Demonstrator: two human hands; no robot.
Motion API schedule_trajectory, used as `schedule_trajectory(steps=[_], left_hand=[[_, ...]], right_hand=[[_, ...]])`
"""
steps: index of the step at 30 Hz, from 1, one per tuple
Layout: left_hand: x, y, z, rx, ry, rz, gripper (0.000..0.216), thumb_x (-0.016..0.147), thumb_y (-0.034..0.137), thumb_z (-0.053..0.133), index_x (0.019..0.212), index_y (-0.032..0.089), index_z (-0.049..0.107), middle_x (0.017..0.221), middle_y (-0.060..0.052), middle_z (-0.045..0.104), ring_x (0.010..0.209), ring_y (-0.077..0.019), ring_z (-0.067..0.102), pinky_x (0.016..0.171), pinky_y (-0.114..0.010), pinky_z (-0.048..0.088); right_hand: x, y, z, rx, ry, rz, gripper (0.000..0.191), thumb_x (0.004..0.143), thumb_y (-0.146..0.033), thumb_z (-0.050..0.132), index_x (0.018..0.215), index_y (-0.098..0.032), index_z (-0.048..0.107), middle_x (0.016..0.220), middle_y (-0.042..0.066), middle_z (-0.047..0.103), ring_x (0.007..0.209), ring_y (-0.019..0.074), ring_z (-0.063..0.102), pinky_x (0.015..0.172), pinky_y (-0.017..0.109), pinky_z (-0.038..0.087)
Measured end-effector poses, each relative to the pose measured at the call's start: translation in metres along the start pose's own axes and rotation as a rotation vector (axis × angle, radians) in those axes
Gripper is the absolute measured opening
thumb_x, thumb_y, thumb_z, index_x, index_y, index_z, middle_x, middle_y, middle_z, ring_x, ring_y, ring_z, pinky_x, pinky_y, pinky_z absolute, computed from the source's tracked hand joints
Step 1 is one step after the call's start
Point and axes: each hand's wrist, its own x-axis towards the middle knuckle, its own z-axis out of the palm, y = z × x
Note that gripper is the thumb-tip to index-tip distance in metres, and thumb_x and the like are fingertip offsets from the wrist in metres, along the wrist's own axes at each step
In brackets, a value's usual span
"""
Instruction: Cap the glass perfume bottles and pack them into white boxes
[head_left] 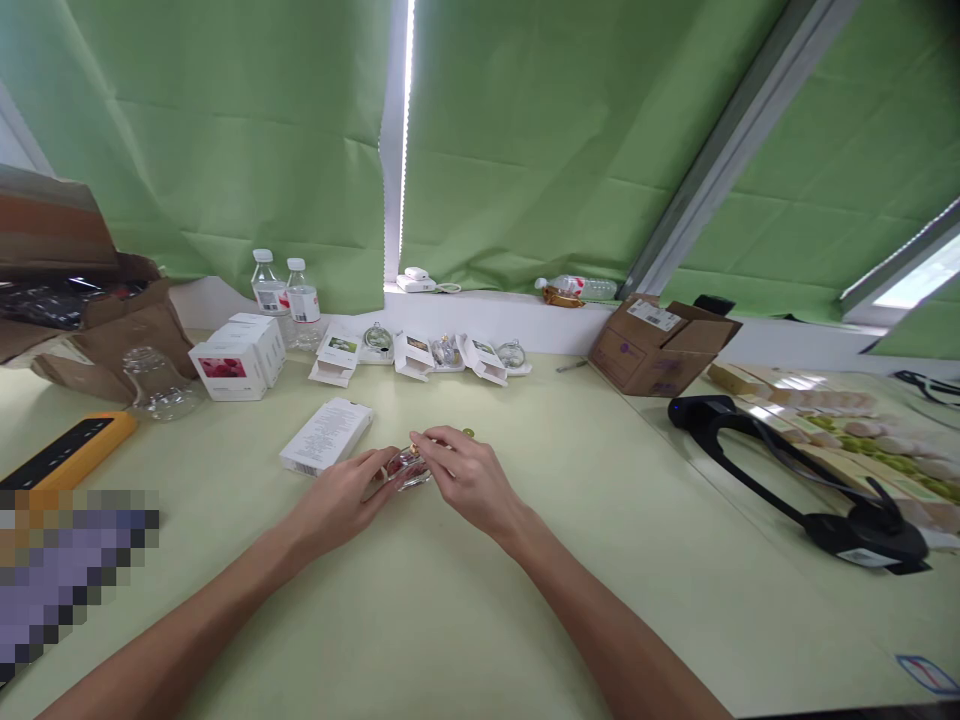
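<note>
Pale green worktop is under my two arms; a small clear glass bottle with red bits is between my hands, over the middle of it; my left hand curls round the bottle's side and holds it; my right hand pinches the small gold top; I cannot tell if the bottle touches the worktop; a little green round thing peeks out just past my right hand; a white box lies flat just past my left hand; well off to the left is a yellow and black power strip; well off to the right is a black thing with a big loop; farther back, three open white boxes are in a row with round glass bottles; two water bottles stand to their left; a brown cardboard box sits to their right; behind everything hang green blinds.
</note>
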Motion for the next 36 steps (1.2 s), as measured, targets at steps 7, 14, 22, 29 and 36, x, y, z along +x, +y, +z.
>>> schedule_trajectory(steps=[7,14,22,29,36], left_hand=[[0.0004,0.0004,-0.0005,0.01,0.005,0.002,0.03,0.095,0.044,0.038,0.115,0.028,0.053,0.095,-0.002,0.067,0.079,-0.0183,0.064,0.067,-0.028,0.049],[-0.0004,-0.0014,0.0015,-0.006,0.004,0.0,0.029,0.095,0.044,0.038,0.114,0.028,0.053,0.094,-0.003,0.066,0.078,-0.0185,0.064,0.069,-0.029,0.049],[0.0001,0.001,-0.0001,-0.026,-0.015,-0.016,0.028,0.095,0.045,0.037,0.111,0.028,0.054,0.096,-0.002,0.066,0.08,-0.019,0.064,0.07,-0.03,0.049],[0.0002,0.0,0.0008,-0.001,-0.017,-0.02,0.027,0.095,0.045,0.038,0.112,0.029,0.053,0.096,-0.001,0.066,0.079,-0.0185,0.064,0.069,-0.029,0.049],[-0.0003,0.0003,0.0001,0.018,-0.015,-0.013,0.03,0.095,0.045,0.038,0.115,0.029,0.053,0.095,-0.001,0.066,0.079,-0.0183,0.064,0.069,-0.029,0.048]], right_hand=[[0.0001,0.0006,0.0003,-0.011,0.004,-0.002,0.031,0.096,-0.017,0.043,0.12,-0.024,0.061,0.102,0.007,0.067,0.082,0.0142,0.064,0.064,0.023,0.049],[0.0009,-0.0022,0.0005,0.007,0.015,0.009,0.029,0.095,-0.02,0.045,0.119,-0.022,0.061,0.103,0.008,0.068,0.085,0.0158,0.065,0.069,0.026,0.051],[0.0017,-0.0051,-0.0021,0.004,-0.011,0.017,0.029,0.096,-0.022,0.046,0.122,-0.021,0.059,0.102,0.008,0.068,0.09,0.0167,0.065,0.074,0.027,0.052],[0.0009,-0.0043,-0.0011,0.02,-0.039,0.021,0.032,0.096,-0.02,0.043,0.125,-0.021,0.057,0.103,0.008,0.068,0.091,0.0176,0.065,0.075,0.028,0.053],[-0.0015,-0.0004,0.0013,0.011,-0.043,0.012,0.034,0.096,-0.016,0.041,0.127,-0.021,0.055,0.105,0.008,0.068,0.091,0.0171,0.065,0.073,0.027,0.052]])
